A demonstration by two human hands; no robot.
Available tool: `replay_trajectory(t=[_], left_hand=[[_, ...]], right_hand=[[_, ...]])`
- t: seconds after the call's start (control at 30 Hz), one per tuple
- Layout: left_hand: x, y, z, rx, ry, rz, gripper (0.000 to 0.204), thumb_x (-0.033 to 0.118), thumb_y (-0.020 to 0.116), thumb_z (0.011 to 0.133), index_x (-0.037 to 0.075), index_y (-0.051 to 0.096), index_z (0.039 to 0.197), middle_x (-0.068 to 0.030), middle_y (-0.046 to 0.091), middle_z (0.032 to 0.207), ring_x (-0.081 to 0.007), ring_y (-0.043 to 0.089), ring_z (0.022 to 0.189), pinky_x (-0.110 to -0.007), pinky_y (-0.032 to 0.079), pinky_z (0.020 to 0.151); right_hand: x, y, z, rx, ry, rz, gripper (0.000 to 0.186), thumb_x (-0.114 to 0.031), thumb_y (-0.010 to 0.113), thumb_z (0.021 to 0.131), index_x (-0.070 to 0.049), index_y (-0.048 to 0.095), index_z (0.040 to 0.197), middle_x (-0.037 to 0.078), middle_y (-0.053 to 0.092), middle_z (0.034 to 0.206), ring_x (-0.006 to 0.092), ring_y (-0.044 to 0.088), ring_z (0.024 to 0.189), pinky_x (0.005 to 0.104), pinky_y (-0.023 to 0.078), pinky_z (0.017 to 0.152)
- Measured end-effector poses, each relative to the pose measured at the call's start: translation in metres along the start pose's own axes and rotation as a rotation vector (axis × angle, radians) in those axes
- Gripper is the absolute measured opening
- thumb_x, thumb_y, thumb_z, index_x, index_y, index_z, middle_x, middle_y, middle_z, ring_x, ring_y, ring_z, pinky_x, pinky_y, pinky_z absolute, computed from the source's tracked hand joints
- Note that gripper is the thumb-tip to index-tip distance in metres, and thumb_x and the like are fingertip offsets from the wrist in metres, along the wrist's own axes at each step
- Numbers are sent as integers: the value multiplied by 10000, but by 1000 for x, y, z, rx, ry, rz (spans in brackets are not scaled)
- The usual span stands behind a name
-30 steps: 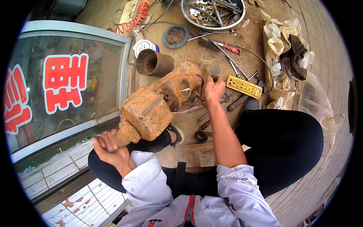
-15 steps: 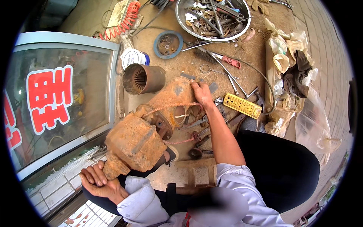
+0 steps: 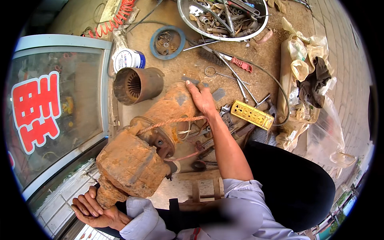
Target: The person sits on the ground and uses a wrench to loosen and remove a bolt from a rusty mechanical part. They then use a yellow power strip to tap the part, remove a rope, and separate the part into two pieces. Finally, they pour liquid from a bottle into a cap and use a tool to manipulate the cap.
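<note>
A heavy, rust-covered pump-like casting [image 3: 132, 164] lies across the lower left, tilted, with a narrow neck at its near end. My left hand [image 3: 94, 210] is closed around that neck. At its far end the casting meets a bolted flange on a rusty cylindrical housing [image 3: 170, 104]. My right hand [image 3: 202, 98] grips the housing's far right side, thumb on top and the other fingers mostly hidden. A reddish rope [image 3: 172, 121] is looped by the flange and passes beside my right wrist. Just beyond stands a hollow, ribbed metal cylinder [image 3: 146, 85], lying on its side.
A metal basin [image 3: 262, 30] of tools and parts is at the back. Nearby are a blue-rimmed dish [image 3: 154, 48], a white tub [image 3: 125, 60], a wire brush [image 3: 242, 65] and a yellow power strip [image 3: 252, 115]. A glass door [image 3: 80, 100] borders the left; a littered box [image 3: 285, 80], the right.
The whole view has shifted, so most things appear farther left. The neck end and my left hand sit slightly lower in view. Both hands keep their hold.
</note>
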State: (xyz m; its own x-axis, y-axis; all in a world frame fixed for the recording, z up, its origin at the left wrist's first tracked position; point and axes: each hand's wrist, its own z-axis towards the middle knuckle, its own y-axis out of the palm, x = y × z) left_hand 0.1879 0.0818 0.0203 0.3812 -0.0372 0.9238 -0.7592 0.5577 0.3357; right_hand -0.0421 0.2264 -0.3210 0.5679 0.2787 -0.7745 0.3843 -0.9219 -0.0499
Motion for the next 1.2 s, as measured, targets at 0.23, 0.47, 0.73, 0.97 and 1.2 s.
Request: replay_trajectory(t=[0.23,0.47,0.73,0.97,1.2], left_hand=[[-1,7,5,31,-6,1,386,182,508,1026,170,367,667,32,285,485,-99,251,386,-304,396,716],[-5,-11,12,21,-23,-98,430,260,571,992,175,345,636,33,291,485,-90,226,356,-275,344,590],[-69,-25,14,156,-216,-340,443,255,550,1004,171,361,613,34,333,497,-83,280,362,-245,348,510],[-174,-91,40,229,-387,-450,435,263,538,997,176,379,601,46,315,499,-75,285,384,-247,422,652],[-276,-163,62,539,-513,-508,407,268,566,961,185,343,631,47,309,544,-99,283,446,-306,430,631]], right_hand=[[-15,-5,-11,103,121,-66,692,-584,598,852,59,703,1088,274,710,991,361,688,956,416,509,870],[-2,-24,-29,181,216,92,805,-570,633,828,126,619,1232,334,664,1132,400,665,1068,419,506,957],[-35,-113,-60,499,206,-184,864,-551,687,771,229,612,1136,369,668,1047,417,672,994,428,519,914],[-49,-134,-62,693,150,-454,712,-574,690,765,91,701,1019,334,688,958,455,674,964,477,487,884],[-49,-93,-59,820,20,-643,671,-549,728,765,112,666,861,326,685,861,476,674,851,507,513,797]])
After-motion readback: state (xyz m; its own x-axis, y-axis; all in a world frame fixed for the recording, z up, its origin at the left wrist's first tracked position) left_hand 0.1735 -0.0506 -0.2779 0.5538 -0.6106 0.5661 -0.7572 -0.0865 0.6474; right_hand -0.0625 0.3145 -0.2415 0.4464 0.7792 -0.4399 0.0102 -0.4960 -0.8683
